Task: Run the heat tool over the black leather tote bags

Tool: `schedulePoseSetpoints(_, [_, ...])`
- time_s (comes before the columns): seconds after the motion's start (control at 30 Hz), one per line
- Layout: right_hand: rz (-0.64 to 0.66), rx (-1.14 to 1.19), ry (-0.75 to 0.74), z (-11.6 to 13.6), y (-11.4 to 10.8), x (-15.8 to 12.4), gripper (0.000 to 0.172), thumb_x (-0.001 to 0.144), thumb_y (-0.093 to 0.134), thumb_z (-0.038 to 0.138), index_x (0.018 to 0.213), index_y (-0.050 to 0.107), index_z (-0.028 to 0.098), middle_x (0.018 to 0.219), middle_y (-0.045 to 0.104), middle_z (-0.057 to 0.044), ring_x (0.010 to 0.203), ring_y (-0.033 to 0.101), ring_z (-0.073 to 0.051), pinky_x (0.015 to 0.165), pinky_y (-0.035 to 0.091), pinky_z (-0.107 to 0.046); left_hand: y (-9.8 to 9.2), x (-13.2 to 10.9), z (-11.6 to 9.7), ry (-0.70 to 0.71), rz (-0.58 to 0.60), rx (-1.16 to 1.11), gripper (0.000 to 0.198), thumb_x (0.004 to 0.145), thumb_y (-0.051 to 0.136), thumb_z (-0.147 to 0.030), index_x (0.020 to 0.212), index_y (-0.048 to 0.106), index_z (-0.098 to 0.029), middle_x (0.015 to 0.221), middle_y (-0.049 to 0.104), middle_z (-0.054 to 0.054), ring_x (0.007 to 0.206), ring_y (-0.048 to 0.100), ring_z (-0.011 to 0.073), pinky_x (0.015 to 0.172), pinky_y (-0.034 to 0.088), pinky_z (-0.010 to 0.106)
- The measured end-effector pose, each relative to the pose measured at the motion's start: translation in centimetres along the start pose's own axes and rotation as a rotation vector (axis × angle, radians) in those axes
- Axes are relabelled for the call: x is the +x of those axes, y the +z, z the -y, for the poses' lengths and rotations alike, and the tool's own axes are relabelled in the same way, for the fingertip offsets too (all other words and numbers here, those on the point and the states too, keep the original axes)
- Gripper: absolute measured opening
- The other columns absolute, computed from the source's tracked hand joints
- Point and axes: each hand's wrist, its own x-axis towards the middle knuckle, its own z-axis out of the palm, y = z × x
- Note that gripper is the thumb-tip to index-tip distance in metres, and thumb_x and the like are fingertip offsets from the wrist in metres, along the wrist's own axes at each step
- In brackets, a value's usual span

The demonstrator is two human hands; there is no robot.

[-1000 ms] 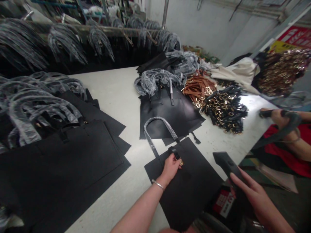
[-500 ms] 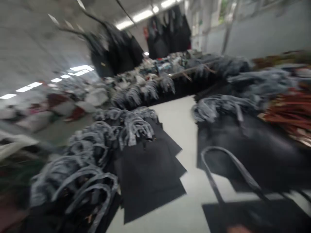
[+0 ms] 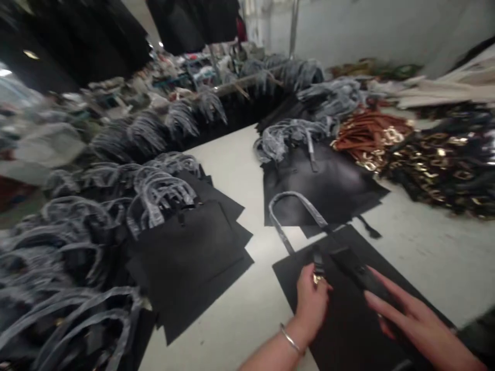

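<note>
Okay, black leather bag (image 3: 344,319) lies flat on the white worktop (image 3: 216,304), directly under both hands, with its plastic-wrapped handle (image 3: 294,208) looped out on the far side. The left hand (image 3: 311,304) is closed in a pinch on a short black strap (image 3: 318,262) with a gold buckle (image 3: 317,279), just above the bag's surface, a thin bracelet (image 3: 290,340) on the wrist. The right hand (image 3: 421,335) is open, fingers stretched out flat, tips on a long black strip (image 3: 353,270) lying across the bag beside the strap. Compared with the frame a second ago, that strip is down on the bag, not lifted at its edge in the right hand, and the view sits further left. Just beyond the handle, another black bag (image 3: 320,185) lies with wrapped handles (image 3: 292,139) bunched at its top. To the left is a stack of black bags (image 3: 193,247) with more wrapped handles (image 3: 160,196). Farther right are tan straps (image 3: 367,139) with gold fittings and a heap of black straps (image 3: 436,170) with gold buckles. Cream fabric (image 3: 444,90) sits behind them.
</note>
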Motion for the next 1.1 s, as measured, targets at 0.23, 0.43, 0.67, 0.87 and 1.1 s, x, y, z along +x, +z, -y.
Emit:
schedulePoseSetpoints(0.23, [0.091, 0.050, 0.126, -2.7, -0.6, -2.6, 0.087, 0.072, 0.064, 0.061, 0.145, 0.039, 0.019, 0.059, 0.060, 0.003, 0.047, 0.051, -0.015, 0.044, 0.041, -0.026, -1.5, 0.1, 2.4, -0.183, -0.053, -0.294, 0.033, 0.084, 0.053, -0.013, 0.116, 0.050, -0.017, 0.109, 0.058, 0.010, 0.100, 0.056, 0.0204, 0.093, 0.043, 0.034])
schedulePoseSetpoints(0.43, [0.178, 0.014, 0.090, -4.2, 0.5, -2.8, 0.082, 0.078, 0.061, 0.057, 0.146, 0.037, 0.020, 0.060, 0.060, 0.003, 0.047, 0.051, -0.015, 0.044, 0.039, -0.025, -2.0, 0.4, 4.4, -0.053, 0.046, -0.092, 0.039, 0.086, 0.053, -0.014, 0.125, 0.049, -0.019, 0.113, 0.053, 0.011, 0.106, 0.053, 0.0229, 0.096, 0.045, 0.037])
schedulePoseSetpoints(0.67, [0.187, -0.028, 0.071, -3.6, 1.4, -2.6, 0.077, 0.079, 0.061, 0.053, 0.145, 0.040, 0.021, 0.061, 0.061, 0.004, 0.047, 0.052, -0.014, 0.044, 0.041, -0.024, -3.6, 1.8, 5.3, -0.116, 0.057, -0.126, 0.024, 0.093, 0.043, -0.023, 0.108, 0.060, -0.016, 0.105, 0.057, 0.012, 0.101, 0.055, 0.0234, 0.094, 0.046, 0.040])
schedulePoseSetpoints(0.87, [0.233, 0.038, 0.070, -1.8, 1.6, -2.3, 0.079, 0.077, 0.063, 0.052, 0.145, 0.041, 0.019, 0.054, 0.055, 0.006, 0.044, 0.052, -0.013, 0.043, 0.040, -0.024, -2.3, 1.9, 4.5, -0.552, 0.209, -0.715, 0.031, 0.091, 0.047, -0.038, 0.098, 0.060, -0.012, 0.081, 0.061, 0.007, 0.071, 0.060, 0.0157, 0.062, 0.052, 0.028])
schedulePoseSetpoints(1.1, [0.329, 0.164, 0.176, 0.2, 1.7, -1.3, 0.077, 0.077, 0.065, 0.049, 0.144, 0.040, 0.021, 0.068, 0.057, 0.004, 0.042, 0.051, -0.009, 0.040, 0.039, -0.021, -1.7, 1.0, 3.4, -0.541, 0.226, -1.031, 0.044, 0.078, 0.065, -0.049, 0.099, 0.065, -0.011, 0.074, 0.060, 0.004, 0.064, 0.055, 0.0119, 0.055, 0.047, 0.022])
